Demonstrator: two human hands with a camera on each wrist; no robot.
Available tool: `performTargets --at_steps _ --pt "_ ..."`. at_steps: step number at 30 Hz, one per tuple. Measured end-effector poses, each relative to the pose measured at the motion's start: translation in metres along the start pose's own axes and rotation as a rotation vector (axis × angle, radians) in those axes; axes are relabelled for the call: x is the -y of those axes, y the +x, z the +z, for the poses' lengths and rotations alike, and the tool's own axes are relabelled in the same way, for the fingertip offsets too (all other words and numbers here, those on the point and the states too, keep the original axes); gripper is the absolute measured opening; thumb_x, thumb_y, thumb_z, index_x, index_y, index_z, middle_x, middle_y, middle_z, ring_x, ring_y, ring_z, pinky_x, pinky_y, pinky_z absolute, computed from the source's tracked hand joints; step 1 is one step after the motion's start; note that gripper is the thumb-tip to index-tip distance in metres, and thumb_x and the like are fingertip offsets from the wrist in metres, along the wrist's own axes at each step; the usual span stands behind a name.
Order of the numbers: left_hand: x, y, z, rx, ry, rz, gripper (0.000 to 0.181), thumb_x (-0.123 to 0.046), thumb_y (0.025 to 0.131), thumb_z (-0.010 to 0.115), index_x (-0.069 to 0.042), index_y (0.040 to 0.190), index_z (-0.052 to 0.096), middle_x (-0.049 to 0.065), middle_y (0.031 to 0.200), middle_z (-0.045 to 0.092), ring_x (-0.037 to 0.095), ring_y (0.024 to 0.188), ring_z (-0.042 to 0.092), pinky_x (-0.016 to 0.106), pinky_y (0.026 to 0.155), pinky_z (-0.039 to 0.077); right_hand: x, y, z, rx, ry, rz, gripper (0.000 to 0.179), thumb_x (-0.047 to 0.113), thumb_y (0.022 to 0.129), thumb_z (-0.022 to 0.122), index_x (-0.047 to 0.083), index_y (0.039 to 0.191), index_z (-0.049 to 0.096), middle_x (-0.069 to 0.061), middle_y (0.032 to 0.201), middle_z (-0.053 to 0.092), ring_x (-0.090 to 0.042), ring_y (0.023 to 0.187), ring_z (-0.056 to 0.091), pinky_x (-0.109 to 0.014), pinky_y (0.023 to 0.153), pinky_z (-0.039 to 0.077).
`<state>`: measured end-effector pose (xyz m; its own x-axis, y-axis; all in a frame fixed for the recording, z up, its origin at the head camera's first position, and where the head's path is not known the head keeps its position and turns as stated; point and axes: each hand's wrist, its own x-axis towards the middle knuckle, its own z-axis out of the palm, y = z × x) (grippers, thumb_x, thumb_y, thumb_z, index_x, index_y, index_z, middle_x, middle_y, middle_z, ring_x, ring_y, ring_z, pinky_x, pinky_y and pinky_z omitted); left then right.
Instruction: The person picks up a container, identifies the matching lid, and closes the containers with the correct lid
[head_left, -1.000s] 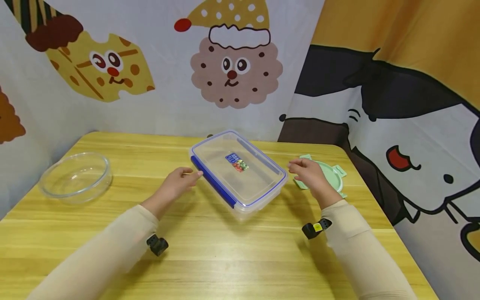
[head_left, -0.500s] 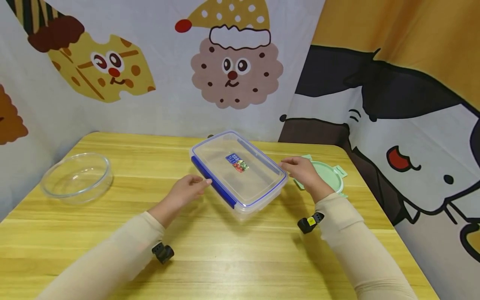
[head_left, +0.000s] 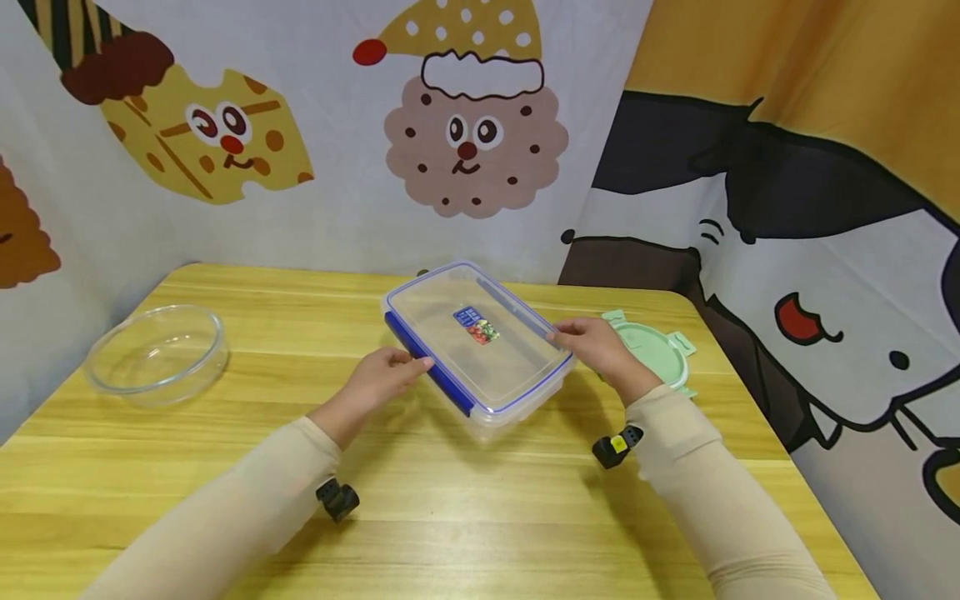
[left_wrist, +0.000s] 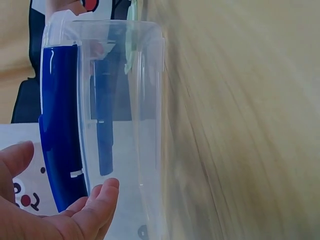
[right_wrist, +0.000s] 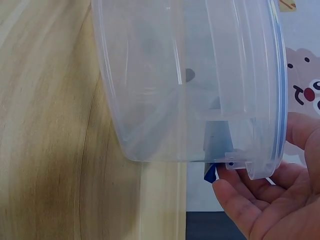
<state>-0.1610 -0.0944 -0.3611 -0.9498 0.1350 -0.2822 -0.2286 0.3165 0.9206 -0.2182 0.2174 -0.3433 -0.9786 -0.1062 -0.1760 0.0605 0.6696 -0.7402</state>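
A clear plastic food container (head_left: 480, 342) with a blue-edged lid and a sticker stands at an angle on the table. Along its left side, a blue latch (left_wrist: 62, 120) lies flat against the wall. My left hand (head_left: 382, 379) is at this latch, fingers (left_wrist: 102, 202) extended along it and thumb over the lid's edge, a gap showing between thumb and latch. On the opposite side my right hand (head_left: 596, 346) holds the rim, thumb on the lid and fingers bent beneath. There the other blue latch (right_wrist: 211, 172) juts out below the rim, close to the fingertips.
A round glass bowl (head_left: 153, 358) stands at the table's left. Behind my right hand lies a round green lid (head_left: 656, 354) with side tabs. A printed curtain (head_left: 330, 225) hangs right behind the wooden table (head_left: 435, 517).
My left hand has moved right, its thumb now over the container's lid edge. The right hand has moved left from beside the container onto its rim. The container has stayed in place.
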Motion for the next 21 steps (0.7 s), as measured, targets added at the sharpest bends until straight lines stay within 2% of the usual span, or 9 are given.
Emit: performTargets --at_steps 8,16,21 --pt "-0.004 0.005 0.001 -0.013 -0.043 -0.066 0.07 -0.035 0.096 0.059 0.011 0.141 0.032 0.028 0.139 0.044 0.041 0.126 0.047 0.05 0.107 0.039 0.0 -0.006 0.002 -0.012 -0.006 -0.017 0.04 0.024 0.095 0.061 -0.005 0.123 0.061 -0.021 0.118 0.062 -0.029 0.103 0.056 -0.041 0.09 0.048" --pt "-0.006 0.014 -0.001 -0.029 -0.065 -0.008 0.064 -0.024 0.095 0.06 0.016 0.138 0.035 0.031 0.135 0.047 0.04 0.123 0.049 0.05 0.105 0.041 0.0 -0.018 0.005 -0.021 -0.043 -0.007 0.039 0.025 0.094 0.064 -0.005 0.118 0.061 -0.02 0.114 0.063 -0.029 0.102 0.058 -0.041 0.087 0.051" --pt "-0.008 0.023 -0.004 -0.031 -0.035 -0.009 0.06 -0.024 0.095 0.061 0.014 0.136 0.04 0.028 0.133 0.05 0.038 0.122 0.05 0.049 0.105 0.042 0.001 -0.026 0.009 -0.035 -0.052 -0.019 0.039 0.026 0.093 0.064 -0.005 0.117 0.06 -0.02 0.112 0.063 -0.03 0.101 0.059 -0.042 0.086 0.051"
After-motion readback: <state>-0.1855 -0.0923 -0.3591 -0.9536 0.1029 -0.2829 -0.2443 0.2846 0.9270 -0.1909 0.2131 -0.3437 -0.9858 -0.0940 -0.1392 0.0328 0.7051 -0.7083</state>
